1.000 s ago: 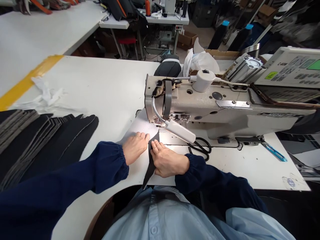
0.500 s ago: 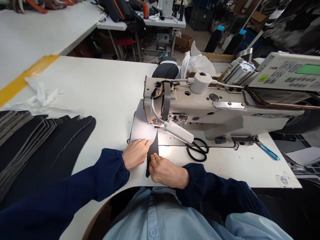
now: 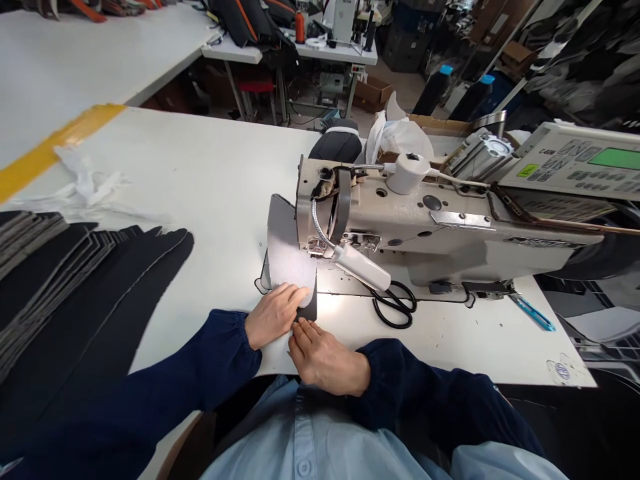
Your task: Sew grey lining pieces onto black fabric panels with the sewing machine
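Observation:
A light grey fabric piece [image 3: 289, 250] lies under the head of the sewing machine [image 3: 420, 210], running towards me. Beneath its right side shows a black fabric piece [image 3: 311, 310]. My left hand [image 3: 275, 315] has its fingers closed together on the near end of the grey piece. Close by on the right, my right hand [image 3: 327, 357] has its fingers bunched over the near end of the black piece, hiding that end. A white lamp [image 3: 364, 268] lights the cloth beside the needle area. The needle itself is hidden.
Black-handled scissors [image 3: 395, 305] lie right of the cloth, and a blue cutter [image 3: 534, 313] lies further right. Stacked dark fabric panels [image 3: 125, 287] cover the left of the table. White scraps [image 3: 85, 180] lie behind them. A control panel [image 3: 575, 160] stands at the right.
The grey piece has turned straighter and covers more of the black piece. My right hand has come slightly nearer to me and left. The view has shifted a little.

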The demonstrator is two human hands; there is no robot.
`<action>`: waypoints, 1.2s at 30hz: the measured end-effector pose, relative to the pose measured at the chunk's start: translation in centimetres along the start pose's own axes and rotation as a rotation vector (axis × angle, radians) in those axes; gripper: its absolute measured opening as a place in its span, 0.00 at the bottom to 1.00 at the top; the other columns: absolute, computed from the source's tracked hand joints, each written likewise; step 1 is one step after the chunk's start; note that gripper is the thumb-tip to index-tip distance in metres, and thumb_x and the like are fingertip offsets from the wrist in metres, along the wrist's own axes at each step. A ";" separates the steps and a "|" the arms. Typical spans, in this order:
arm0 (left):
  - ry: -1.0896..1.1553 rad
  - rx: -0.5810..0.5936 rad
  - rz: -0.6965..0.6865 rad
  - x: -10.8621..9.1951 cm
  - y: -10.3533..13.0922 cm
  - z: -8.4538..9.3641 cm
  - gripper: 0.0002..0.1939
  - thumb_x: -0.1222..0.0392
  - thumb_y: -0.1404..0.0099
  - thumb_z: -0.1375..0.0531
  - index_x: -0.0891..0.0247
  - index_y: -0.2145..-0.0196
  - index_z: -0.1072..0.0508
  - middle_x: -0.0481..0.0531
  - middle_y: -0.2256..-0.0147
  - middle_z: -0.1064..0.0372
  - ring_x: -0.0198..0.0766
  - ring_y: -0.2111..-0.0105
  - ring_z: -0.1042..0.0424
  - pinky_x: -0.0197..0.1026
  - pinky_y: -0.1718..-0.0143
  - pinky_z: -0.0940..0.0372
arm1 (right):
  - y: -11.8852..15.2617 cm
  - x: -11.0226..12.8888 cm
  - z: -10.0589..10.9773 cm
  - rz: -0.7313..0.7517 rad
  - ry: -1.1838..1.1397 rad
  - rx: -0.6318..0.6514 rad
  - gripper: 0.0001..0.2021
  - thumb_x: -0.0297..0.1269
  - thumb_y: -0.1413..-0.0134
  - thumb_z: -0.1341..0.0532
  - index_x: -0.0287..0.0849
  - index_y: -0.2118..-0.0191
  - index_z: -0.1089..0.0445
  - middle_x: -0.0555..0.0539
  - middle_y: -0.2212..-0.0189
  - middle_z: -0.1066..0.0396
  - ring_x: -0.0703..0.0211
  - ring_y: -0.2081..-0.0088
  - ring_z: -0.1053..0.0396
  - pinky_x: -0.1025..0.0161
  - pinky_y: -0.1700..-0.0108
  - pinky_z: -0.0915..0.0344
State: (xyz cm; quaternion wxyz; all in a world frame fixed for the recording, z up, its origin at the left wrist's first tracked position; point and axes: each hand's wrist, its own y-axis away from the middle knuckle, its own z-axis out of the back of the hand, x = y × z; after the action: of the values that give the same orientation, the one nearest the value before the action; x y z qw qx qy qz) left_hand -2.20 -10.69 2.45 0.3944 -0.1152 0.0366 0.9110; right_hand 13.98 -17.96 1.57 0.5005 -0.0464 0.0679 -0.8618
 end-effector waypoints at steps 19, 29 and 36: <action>0.010 -0.056 -0.172 3.6 -3.2 -0.9 0.14 0.74 0.37 0.50 0.65 0.65 0.26 0.54 0.63 0.33 0.39 0.61 0.37 0.40 0.56 0.35 | -2.0 -2.3 -3.5 -0.159 0.040 -0.080 0.20 0.28 0.34 0.50 0.16 0.45 0.38 0.17 0.49 0.34 0.37 0.44 0.33 0.39 0.46 0.33; -0.020 -0.057 -0.193 6.6 -6.2 -1.8 0.13 0.70 0.33 0.49 0.65 0.59 0.25 0.56 0.61 0.30 0.39 0.57 0.34 0.39 0.53 0.34 | -3.6 -4.9 -3.9 -0.264 0.027 -0.046 0.25 0.38 0.33 0.50 0.17 0.43 0.40 0.15 0.45 0.38 0.35 0.41 0.37 0.38 0.43 0.38; -0.051 -0.047 -0.132 7.3 -7.6 -1.1 0.10 0.68 0.34 0.45 0.65 0.59 0.24 0.53 0.58 0.27 0.37 0.55 0.30 0.36 0.49 0.36 | -4.8 -6.3 -3.5 -0.341 0.004 -0.046 0.27 0.42 0.34 0.49 0.17 0.43 0.39 0.16 0.44 0.40 0.33 0.40 0.41 0.39 0.40 0.43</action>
State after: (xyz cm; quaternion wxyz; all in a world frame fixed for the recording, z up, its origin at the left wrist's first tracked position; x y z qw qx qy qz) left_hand -1.31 -0.52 -0.15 0.4516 -0.1035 -0.0023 0.8862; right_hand 12.48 -9.93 -1.17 0.3459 -0.0672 0.0798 -0.9325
